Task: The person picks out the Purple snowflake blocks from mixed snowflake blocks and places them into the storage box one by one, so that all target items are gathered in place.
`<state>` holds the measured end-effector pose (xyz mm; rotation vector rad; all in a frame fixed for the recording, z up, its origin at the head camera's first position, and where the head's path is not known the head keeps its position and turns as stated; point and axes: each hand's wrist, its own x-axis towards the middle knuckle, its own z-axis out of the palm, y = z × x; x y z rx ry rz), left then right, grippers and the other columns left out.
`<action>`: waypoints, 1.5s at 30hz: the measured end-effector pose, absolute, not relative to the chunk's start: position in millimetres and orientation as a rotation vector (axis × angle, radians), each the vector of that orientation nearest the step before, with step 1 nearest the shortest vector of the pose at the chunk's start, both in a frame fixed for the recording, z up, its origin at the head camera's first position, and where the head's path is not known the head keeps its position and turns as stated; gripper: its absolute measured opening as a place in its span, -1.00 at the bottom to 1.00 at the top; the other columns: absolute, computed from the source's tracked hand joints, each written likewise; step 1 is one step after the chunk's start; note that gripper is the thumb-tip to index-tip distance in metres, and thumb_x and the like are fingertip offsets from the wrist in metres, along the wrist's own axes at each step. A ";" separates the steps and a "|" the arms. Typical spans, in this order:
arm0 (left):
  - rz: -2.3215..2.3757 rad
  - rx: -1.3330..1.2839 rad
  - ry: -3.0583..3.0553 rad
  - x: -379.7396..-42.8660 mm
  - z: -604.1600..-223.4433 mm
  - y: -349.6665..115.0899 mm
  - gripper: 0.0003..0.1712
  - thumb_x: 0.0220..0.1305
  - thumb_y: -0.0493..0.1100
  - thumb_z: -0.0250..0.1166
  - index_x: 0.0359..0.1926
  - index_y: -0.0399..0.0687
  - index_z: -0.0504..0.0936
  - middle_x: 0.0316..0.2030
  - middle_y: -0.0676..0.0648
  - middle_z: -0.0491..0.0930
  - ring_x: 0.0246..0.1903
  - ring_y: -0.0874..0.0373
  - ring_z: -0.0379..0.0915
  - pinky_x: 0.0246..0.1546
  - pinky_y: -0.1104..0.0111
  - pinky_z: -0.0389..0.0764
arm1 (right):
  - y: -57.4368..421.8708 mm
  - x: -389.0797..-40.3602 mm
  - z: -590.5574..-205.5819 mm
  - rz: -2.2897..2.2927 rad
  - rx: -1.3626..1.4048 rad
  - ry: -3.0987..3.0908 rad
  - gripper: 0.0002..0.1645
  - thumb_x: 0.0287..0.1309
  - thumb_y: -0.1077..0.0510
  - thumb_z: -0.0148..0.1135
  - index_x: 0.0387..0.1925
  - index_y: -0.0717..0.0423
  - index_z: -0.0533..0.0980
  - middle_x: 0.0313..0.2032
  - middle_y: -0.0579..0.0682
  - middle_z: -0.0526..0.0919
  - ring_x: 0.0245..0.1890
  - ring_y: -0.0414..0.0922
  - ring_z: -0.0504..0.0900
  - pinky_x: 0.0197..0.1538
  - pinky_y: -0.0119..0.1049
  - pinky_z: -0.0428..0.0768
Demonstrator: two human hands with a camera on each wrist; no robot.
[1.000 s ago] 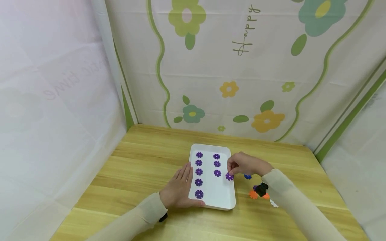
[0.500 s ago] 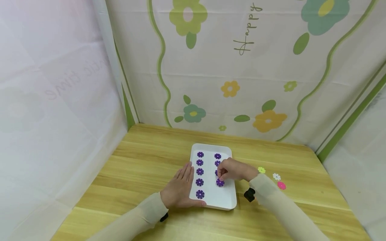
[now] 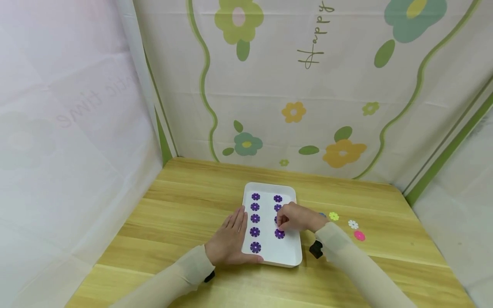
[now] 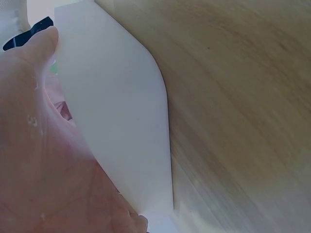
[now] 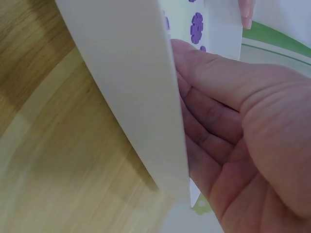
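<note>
A white tray [image 3: 271, 252] lies on the table with purple snowflake discs in two columns. The left column [image 3: 255, 218] runs from the far end to the near end. My left hand [image 3: 228, 239] rests along the tray's left rim with straight fingers, its thumb over the near edge. In the left wrist view that palm [image 4: 43, 145] lies against the outer wall. My right hand [image 3: 298, 217] reaches over the right rim with curled fingers, its thumb and fingertips pinching the nearest purple snowflake disc [image 3: 279, 234] of the right column. It partly covers the discs behind.
Right of the tray on the wooden table [image 3: 185, 192] lie a yellow disc [image 3: 334, 216], a white disc [image 3: 353, 224] and a pink disc [image 3: 359, 235]. A blue disc [image 3: 322, 214] shows partly behind the right wrist. A printed cloth wall [image 3: 269, 85] stands behind.
My right hand has carried a purple snowflake disc leftward from the tray's right rim into the right column, then shifted it slightly. My left hand has stayed on the tray.
</note>
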<state>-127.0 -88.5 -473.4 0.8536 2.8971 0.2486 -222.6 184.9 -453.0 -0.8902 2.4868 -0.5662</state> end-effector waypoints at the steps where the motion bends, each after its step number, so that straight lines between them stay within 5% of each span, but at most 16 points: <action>1: 0.243 0.847 2.888 -126.5 -470.6 -88.1 0.59 0.10 0.80 0.08 0.64 -0.43 -0.03 0.67 -0.42 -0.12 0.68 -0.28 -0.12 0.63 -0.07 0.17 | 185.4 -222.6 -452.3 -0.567 -0.900 2.489 -0.94 0.28 0.26 0.46 -0.31 0.04 0.75 -0.39 -0.17 0.75 -0.40 -0.30 0.62 -0.24 -0.46 0.66; 14: 0.230 0.819 2.889 -126.0 -466.8 -86.5 0.57 0.11 0.79 0.11 0.64 -0.42 -0.01 0.67 -0.39 -0.11 0.68 -0.27 -0.12 0.64 -0.02 0.18 | 223.1 -211.2 -416.8 -0.518 -1.028 2.587 -0.87 0.27 0.24 0.48 -0.16 0.17 0.72 -0.27 -0.12 0.77 -0.30 -0.33 0.63 -0.16 -0.42 0.71; 25: 0.267 0.842 2.881 -126.3 -468.0 -85.9 0.57 0.12 0.76 0.15 0.63 -0.45 -0.02 0.67 -0.42 -0.12 0.67 -0.30 -0.12 0.64 -0.05 0.18 | 288.3 -186.4 -401.1 -0.451 -0.971 2.644 -0.87 0.28 0.13 0.49 -0.16 -0.05 0.70 -0.21 -0.15 0.77 -0.25 -0.37 0.62 -0.13 -0.21 0.74; 36: 0.279 0.817 2.875 -127.5 -466.7 -86.2 0.58 0.11 0.75 0.18 0.64 -0.44 -0.04 0.67 -0.41 -0.15 0.68 -0.31 -0.14 0.64 -0.06 0.17 | 327.8 -166.7 -430.5 -0.420 -0.908 2.678 -0.67 0.21 0.19 0.53 -0.01 0.17 0.69 -0.12 -0.01 0.78 -0.15 -0.04 0.76 -0.11 -0.11 0.78; 45: 0.274 0.831 2.879 -126.6 -464.9 -86.4 0.56 0.12 0.73 0.19 0.63 -0.46 -0.01 0.66 -0.43 -0.11 0.67 -0.31 -0.11 0.63 -0.06 0.19 | 333.9 -158.4 -457.8 -0.520 -0.876 2.717 -0.56 0.11 0.16 0.60 0.00 0.24 0.69 -0.09 0.04 0.80 -0.15 -0.06 0.78 -0.10 -0.17 0.79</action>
